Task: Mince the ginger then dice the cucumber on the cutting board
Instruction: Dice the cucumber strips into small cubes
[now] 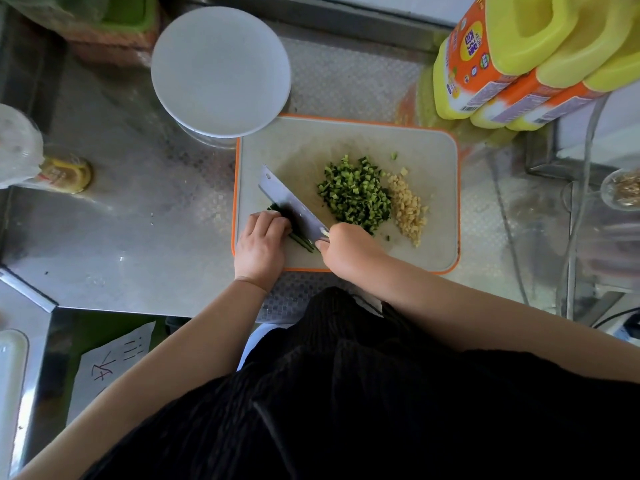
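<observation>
Cucumber strips (300, 240) lie at the near left of the board (440, 237), pinned under the left hand (261, 242), whose fingers curl down over them with the knuckles toward the blade. Beside that hand the right hand (346, 247) grips the handle of a cleaver (289, 200), fingers wrapped round it so that the handle itself is hidden; the blade runs diagonally away from the person, and whether its edge touches the strips I cannot tell. Farther right, near the board's middle, sits a heap of diced cucumber (353, 194), dark green skin and pale flesh mixed, and touching its right side is a smaller pile of minced ginger (408, 209), pale yellow. A few stray bits lie around both piles. The board is white with an orange rim and rests on a steel counter (138, 220). A white plate (220, 69) stands just behind the board's far left corner, overlapping it slightly. Yellow bottles (526, 57) with orange labels stand at the far right, behind the board. The person wears a dark garment, and both forearms are bare.
</observation>
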Motion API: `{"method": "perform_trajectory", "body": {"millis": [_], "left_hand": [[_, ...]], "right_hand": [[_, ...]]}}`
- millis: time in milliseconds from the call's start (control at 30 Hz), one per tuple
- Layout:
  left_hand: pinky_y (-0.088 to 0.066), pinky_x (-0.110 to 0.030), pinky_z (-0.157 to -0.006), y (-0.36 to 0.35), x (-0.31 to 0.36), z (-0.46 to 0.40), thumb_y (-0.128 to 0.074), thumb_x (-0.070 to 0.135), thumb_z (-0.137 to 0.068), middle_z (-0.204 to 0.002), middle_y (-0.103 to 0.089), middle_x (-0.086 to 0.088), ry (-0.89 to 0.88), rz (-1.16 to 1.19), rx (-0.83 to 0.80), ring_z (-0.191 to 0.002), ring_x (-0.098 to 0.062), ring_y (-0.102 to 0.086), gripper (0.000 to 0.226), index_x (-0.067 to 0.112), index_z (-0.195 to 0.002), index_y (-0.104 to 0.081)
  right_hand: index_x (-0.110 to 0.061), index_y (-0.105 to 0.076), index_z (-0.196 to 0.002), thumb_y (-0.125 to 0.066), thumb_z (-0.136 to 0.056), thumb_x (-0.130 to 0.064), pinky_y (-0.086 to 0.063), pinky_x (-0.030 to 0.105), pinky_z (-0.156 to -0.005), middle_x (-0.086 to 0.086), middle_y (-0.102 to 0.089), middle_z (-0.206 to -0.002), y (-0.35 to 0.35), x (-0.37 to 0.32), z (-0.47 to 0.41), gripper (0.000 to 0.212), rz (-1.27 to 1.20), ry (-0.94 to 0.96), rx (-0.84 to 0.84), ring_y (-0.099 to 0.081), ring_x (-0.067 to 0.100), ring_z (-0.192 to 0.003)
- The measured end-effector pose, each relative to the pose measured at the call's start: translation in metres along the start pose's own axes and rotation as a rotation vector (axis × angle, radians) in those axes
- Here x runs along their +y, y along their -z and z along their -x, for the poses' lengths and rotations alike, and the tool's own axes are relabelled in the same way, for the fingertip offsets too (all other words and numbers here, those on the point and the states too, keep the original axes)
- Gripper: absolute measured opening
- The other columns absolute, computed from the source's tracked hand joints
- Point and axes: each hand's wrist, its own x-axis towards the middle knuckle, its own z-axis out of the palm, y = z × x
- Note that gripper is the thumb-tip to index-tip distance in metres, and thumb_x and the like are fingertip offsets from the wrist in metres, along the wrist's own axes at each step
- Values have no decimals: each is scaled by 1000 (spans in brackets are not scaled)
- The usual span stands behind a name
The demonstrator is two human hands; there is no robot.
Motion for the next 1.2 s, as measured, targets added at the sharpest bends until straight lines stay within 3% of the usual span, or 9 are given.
{"method": "perform_trajectory", "body": {"millis": [267,367,467,600,767,933,1100,1200], "left_hand": [[-47,-37,-73,-2,-2,-1,-58,-1,-81,-95,-64,-9,-1,-7,0,-89,-26,-48,14,7,-87,-68],[-47,-37,-73,-2,-2,-1,-54,1,-83,-95,-64,-9,-4,-13,-4,-90,-26,-49,16,7,-88,-68],[-48,-38,-73,-2,-2,-1,-54,1,-83,-96,-63,-8,-14,-13,2,-90,-27,-50,16,8,-89,-67],[-50,-38,-71,-3,-3,-1,-51,1,-83,-96,-62,-9,-23,-11,15,-89,-28,-50,17,7,-88,-66],[-49,-39,-72,-3,-3,-1,-51,3,-84,-96,-60,-9,-22,-22,3,-89,-28,-49,16,7,-88,-65],[-43,-36,-78,0,0,2,-53,8,-86,-95,-61,-12,-4,-36,-1,-90,-27,-47,13,6,-88,-66],[-39,-36,-79,-1,0,3,-52,14,-89,-93,-62,-13,21,-70,23,-89,-27,-46,16,6,-90,-66],[-37,-36,-80,-1,-1,3,-55,11,-86,-91,-62,-12,61,-69,17,-88,-26,-45,11,7,-88,-65]], "right_hand": [[-13,-42,-75,-45,-100,-31,-30,29,-46,0,-45,-64,-5,2,-3,31,58,59,42,-44,18,-56],[-15,-39,-70,-44,-101,-30,-30,28,-47,1,-45,-64,-5,3,-6,34,74,55,28,-45,18,-56],[-11,-44,-83,-45,-100,-31,-32,28,-48,2,-46,-66,-5,1,-9,27,69,36,15,-47,20,-59],[-12,-45,-84,-45,-100,-32,-32,27,-46,1,-46,-64,-10,2,-13,26,16,22,-2,-46,17,-55],[-10,-53,-89,-44,-100,-37,-36,29,-56,3,-49,-70,-16,2,-15,30,17,36,47,-52,26,-69],[-18,-37,-66,-48,-97,-41,-30,30,-50,0,-45,-67,-4,7,-20,40,-69,53,42,-51,25,-69],[-10,-48,-83,-44,-99,-39,-36,31,-59,4,-48,-72,-7,13,-2,33,38,74,48,-51,28,-72],[-11,-43,-79,-43,-100,-38,-34,30,-57,1,-43,-67,-9,15,-1,35,61,82,42,-50,27,-71]]}}
